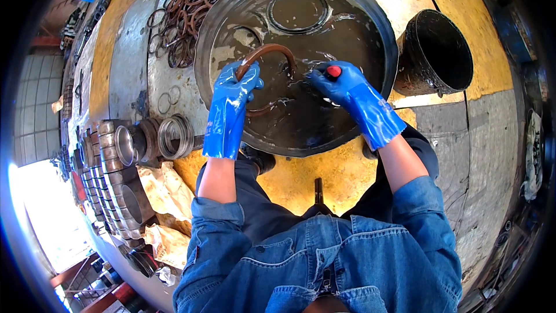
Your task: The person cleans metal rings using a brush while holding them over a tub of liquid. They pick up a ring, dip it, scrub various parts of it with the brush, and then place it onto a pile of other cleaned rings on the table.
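A large dark round basin (209, 40) holds murky grey-brown liquid in front of me. Over its left half my left hand (236, 84), in a blue rubber glove, grips a rusty brown metal ring (271, 49). The ring's upper arc stands above the liquid, while its lower part is mostly sunk in it. To the right of the ring my right hand (341, 83), gloved the same way, is closed round a tool with a red handle end (333, 71). The tool's working end is hidden by my fingers and the liquid. A larger ring (298, 11) lies in the far part of the basin.
Many rusty rings (200, 0) are heaped beyond the basin's left side. A black bucket (443, 52) stands tilted at the right. Shiny metal rings (175, 137) and stacked metal cylinders (116, 179) sit at the left, beside crumpled brown paper (167, 188).
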`<action>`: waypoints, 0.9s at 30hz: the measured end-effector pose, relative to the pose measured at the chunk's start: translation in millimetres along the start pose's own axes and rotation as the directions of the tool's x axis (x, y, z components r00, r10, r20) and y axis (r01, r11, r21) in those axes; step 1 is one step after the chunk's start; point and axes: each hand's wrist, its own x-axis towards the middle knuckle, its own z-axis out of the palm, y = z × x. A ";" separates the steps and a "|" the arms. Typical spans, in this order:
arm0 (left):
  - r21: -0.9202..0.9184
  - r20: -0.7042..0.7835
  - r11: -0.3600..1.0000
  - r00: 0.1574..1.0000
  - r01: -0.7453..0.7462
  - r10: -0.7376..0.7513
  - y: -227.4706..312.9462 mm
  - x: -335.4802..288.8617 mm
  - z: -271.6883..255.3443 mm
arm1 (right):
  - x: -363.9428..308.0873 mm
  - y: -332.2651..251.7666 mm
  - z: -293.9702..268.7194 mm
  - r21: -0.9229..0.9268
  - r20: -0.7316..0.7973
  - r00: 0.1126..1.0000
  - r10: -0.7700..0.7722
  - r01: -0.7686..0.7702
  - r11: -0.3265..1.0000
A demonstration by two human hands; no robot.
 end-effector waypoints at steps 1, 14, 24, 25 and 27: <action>0.003 0.005 1.000 1.000 -0.023 0.023 0.4 -0.6 0.9 | -2.3 -5.3 4.5 0.076 -0.022 0.983 -0.185 0.186 0.980; -0.139 -0.008 0.990 1.000 -0.028 0.027 -2.9 1.4 16.6 | 6.2 -9.8 41.7 0.290 0.052 0.989 0.136 -0.145 0.946; -0.243 0.014 0.967 0.996 -0.077 0.083 -11.4 2.2 22.3 | -14.8 -6.0 59.5 0.921 0.263 0.962 -0.068 -0.229 0.316; -0.247 -0.004 0.967 0.998 -0.064 0.065 -11.4 2.3 21.4 | -10.2 -6.7 57.3 0.815 0.277 0.960 -0.047 -0.209 0.540; -0.250 -0.002 0.967 0.998 -0.055 0.057 -13.2 4.0 19.4 | -2.3 -7.1 51.4 0.461 0.279 0.960 0.002 -0.136 0.877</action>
